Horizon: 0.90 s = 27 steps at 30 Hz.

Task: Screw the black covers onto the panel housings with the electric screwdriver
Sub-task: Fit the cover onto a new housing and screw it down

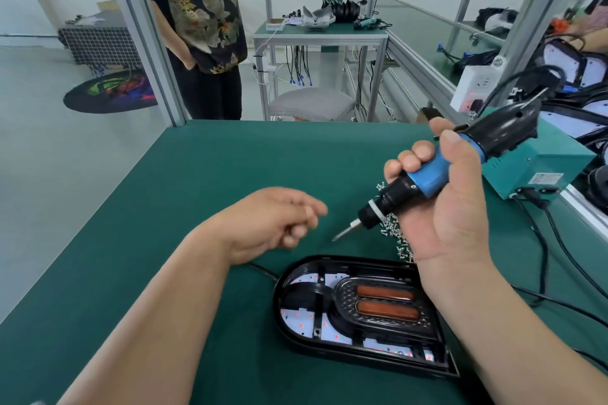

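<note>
Bare green surface (pixel 164 207) runs open down the left half of the frame and across the far middle. The panel housing (pixel 358 316) fills the lower centre-right. A heap of screws (pixel 393 233) lies just beyond it, under the right hand (pixel 450 200) gripping the electric screwdriver (pixel 427 179). A teal box (pixel 533 161) and cables (pixel 536 199) crowd the right edge. A frame post (pixel 154 59) stands at the far left corner.

Bright even light, faint shadows, wide-angle bending at edges
</note>
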Tool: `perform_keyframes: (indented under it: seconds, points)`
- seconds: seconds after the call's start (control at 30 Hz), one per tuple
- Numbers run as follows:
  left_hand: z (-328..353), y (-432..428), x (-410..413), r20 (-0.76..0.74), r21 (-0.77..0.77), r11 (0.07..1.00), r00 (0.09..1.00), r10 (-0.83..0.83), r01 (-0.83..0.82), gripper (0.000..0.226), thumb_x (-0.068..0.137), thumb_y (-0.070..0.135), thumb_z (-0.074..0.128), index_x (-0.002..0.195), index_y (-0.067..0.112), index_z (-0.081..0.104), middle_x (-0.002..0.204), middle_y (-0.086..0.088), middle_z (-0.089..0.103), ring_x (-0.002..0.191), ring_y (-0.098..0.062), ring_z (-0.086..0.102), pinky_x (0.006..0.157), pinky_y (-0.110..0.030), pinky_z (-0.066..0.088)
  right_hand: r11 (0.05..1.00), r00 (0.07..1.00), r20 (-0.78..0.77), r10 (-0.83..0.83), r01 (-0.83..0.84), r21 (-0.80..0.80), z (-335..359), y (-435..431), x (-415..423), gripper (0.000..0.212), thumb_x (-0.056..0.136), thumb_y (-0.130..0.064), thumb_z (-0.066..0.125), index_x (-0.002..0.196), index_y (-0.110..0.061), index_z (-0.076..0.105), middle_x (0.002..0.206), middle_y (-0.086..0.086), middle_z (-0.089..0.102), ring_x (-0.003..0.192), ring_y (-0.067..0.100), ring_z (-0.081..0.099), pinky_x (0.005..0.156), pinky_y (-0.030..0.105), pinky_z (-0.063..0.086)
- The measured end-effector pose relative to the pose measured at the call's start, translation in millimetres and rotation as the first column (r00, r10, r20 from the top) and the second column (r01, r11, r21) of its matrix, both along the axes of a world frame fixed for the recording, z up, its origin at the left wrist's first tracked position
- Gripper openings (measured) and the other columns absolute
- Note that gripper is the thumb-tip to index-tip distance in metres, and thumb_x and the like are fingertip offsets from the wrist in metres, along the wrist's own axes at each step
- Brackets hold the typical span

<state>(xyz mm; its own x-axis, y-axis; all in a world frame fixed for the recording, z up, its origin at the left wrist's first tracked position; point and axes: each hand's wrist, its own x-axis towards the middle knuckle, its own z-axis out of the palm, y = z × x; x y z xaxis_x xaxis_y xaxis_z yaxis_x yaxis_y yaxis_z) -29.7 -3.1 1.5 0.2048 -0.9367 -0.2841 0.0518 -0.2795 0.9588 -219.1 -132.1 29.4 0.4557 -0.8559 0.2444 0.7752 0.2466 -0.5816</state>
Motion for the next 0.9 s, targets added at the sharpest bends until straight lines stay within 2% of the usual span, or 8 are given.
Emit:
perform_keyframes:
  seconds: [0.07,0.13,0.37,0.57,0.73,0.9]
  points:
    - [-0.6,-8.6,-4.1,-0.267,-0.053,0.981,0.949,0.168,-0.189,0.029,0.102,-0.013,0.042,0.118,-0.008,0.066,0.088,-0.01,0.062,0.059,-0.01,0.048,0.048,-0.019,0.037,0.998,0.999,0.006,-0.044,0.044,0.037,-0.6,-4.8,-1.1,0.013,0.102,-0.021,0.056,0.113,-0.017,0.058,0.076,-0.003,0.054,0.065,0.012,0.053,0.072,0.03,0.051]
    - [-1.7,-13.0,-8.4,-0.349,-0.047,0.97,0.914,0.207,-0.237,0.032,0.101,-0.016,0.038,0.115,-0.01,0.065,0.086,-0.011,0.063,0.054,-0.008,0.046,0.043,-0.017,0.033,0.995,0.997,0.008,-0.073,0.073,0.063,-2.2,-8.6,-2.9,0.011,0.102,-0.02,0.057,0.113,-0.016,0.058,0.077,-0.003,0.055,0.065,0.013,0.054,0.072,0.031,0.052]
    - [-3.5,-12.6,-17.2,-0.331,-0.056,0.985,0.934,0.137,-0.165,0.013,0.108,-0.001,0.046,0.111,0.003,0.057,0.083,-0.013,0.069,0.05,-0.01,0.044,0.042,-0.018,0.026,0.989,0.995,0.018,-0.1,0.097,0.113,-5.1,-14.3,-6.5,0.013,0.1,-0.018,0.063,0.11,-0.015,0.057,0.077,-0.001,0.056,0.065,0.014,0.054,0.073,0.032,0.053]
    - [-4.8,-11.7,-22.4,-0.362,-0.108,0.994,0.932,-0.025,-0.015,0.013,0.103,0.013,0.06,0.103,0.005,0.07,0.085,-0.006,0.063,0.058,-0.007,0.044,0.045,-0.015,0.031,0.983,0.989,0.029,-0.142,0.137,0.125,-2.9,-16.9,-8.4,0.013,0.101,-0.018,0.062,0.112,-0.015,0.056,0.077,-0.001,0.055,0.065,0.014,0.054,0.073,0.032,0.053]
    - [-7.5,-11.0,-21.2,-0.329,-0.138,0.99,0.942,-0.066,0.022,0.014,0.091,0.006,0.074,0.103,0.006,0.08,0.086,-0.008,0.068,0.059,-0.008,0.047,0.047,-0.015,0.033,0.976,0.983,0.057,-0.173,0.163,0.143,0.2,-19.5,-12.2,0.018,0.1,-0.019,0.066,0.113,-0.015,0.055,0.079,-0.001,0.056,0.066,0.014,0.055,0.075,0.033,0.054]
    - [-8.5,-12.1,-23.0,-0.294,-0.153,0.987,0.952,-0.089,0.045,0.018,0.088,0.001,0.073,0.102,0.008,0.083,0.091,-0.011,0.074,0.058,-0.008,0.048,0.046,-0.015,0.031,0.973,0.98,0.071,-0.184,0.172,0.153,2.1,-20.8,-14.3,0.017,0.1,-0.018,0.066,0.113,-0.015,0.056,0.078,-0.001,0.056,0.066,0.014,0.055,0.077,0.033,0.053]
